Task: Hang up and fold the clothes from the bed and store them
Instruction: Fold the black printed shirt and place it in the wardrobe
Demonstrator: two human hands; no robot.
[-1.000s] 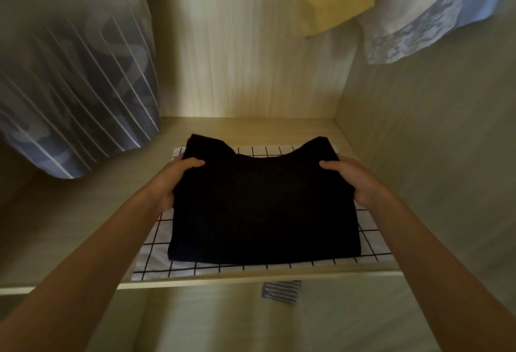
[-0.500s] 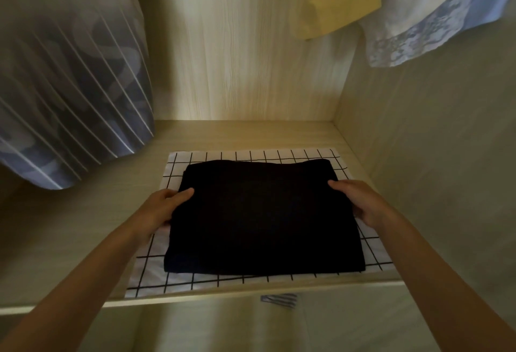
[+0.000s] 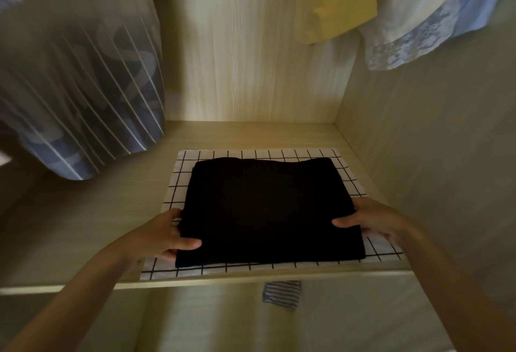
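- The folded black garment (image 3: pixel 268 209) lies flat on a white grid-checked cloth (image 3: pixel 371 248) on the wardrobe shelf (image 3: pixel 83 240).
- The left hand (image 3: pixel 159 237) grips its near left edge — thumb on top, fingers tucked under.
- The right hand (image 3: pixel 371 220) holds the near right edge the same way.
- Above hang a blue striped shirt (image 3: pixel 83 95), a yellow garment (image 3: pixel 337 0) and a white lace-trimmed one (image 3: pixel 413 17).

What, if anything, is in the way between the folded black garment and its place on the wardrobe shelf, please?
Nothing visible. The folded black garment already lies on the checked cloth on the shelf, with the left hand and right hand gripping its sides. The hanging striped shirt is off to the left.
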